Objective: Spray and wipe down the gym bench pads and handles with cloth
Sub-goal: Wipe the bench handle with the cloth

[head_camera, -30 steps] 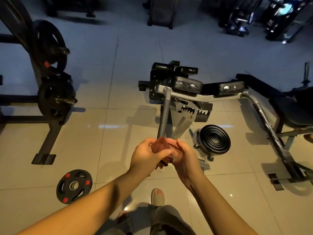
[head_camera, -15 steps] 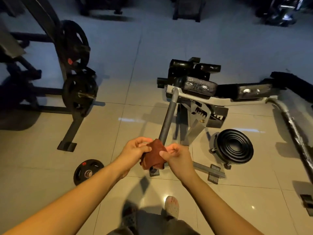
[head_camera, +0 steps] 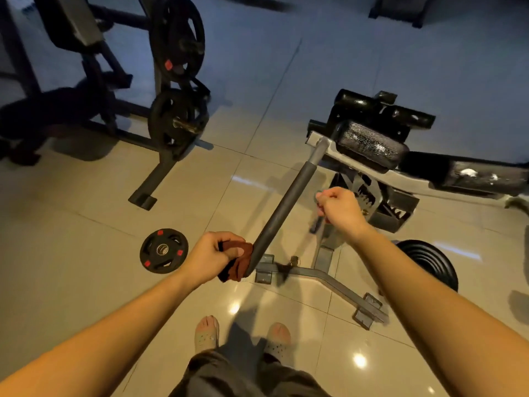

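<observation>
Grips cloth (head_camera: 235, 255) in left hand (head_camera: 209, 257), pressed against near end of handle (head_camera: 286, 202), probably to wipe along its length. Holds right hand (head_camera: 342, 209) curled beside handle, not touching; contents, if any, indeterminable.

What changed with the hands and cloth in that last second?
The right-hand grip let go of the cloth and moved off to the right, now curled. The left-hand grip still holds the cloth at the near end of the handle.
</observation>
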Demonstrator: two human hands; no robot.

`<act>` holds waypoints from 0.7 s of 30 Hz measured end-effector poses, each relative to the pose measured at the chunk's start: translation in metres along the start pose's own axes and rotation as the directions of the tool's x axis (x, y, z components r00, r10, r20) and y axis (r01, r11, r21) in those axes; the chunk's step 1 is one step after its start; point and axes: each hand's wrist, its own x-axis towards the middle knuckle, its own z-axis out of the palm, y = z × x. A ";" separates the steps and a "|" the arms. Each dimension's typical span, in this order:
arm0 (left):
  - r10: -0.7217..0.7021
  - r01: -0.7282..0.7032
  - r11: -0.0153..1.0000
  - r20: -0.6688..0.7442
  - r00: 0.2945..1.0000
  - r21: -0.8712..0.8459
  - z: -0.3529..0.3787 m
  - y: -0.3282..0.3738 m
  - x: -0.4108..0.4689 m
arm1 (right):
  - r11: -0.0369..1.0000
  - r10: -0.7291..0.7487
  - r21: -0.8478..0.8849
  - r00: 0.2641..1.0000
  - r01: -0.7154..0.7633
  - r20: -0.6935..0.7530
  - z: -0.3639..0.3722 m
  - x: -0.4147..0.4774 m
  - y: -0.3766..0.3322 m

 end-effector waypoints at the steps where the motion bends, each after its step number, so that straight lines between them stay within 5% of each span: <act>1: 0.018 -0.019 1.000 -0.048 0.999 -0.020 0.006 0.002 0.005 | 1.000 -0.003 -0.020 1.000 0.003 0.001 0.000 0.013 -0.005; 7: 0.180 -0.187 0.979 -0.100 0.979 -0.074 0.032 0.034 0.039 | 0.992 -0.006 0.123 0.998 0.014 -0.066 0.003 0.057 -0.042; 12: 0.099 -0.100 0.993 0.022 0.995 0.057 0.018 -0.020 -0.004 | 0.995 0.028 0.100 0.997 -0.021 -0.073 0.000 0.069 -0.057; 21: 0.240 -0.267 0.958 -0.219 0.946 -0.101 0.056 0.046 0.066 | 0.992 0.120 0.040 0.991 -0.122 0.062 -0.013 0.077 -0.067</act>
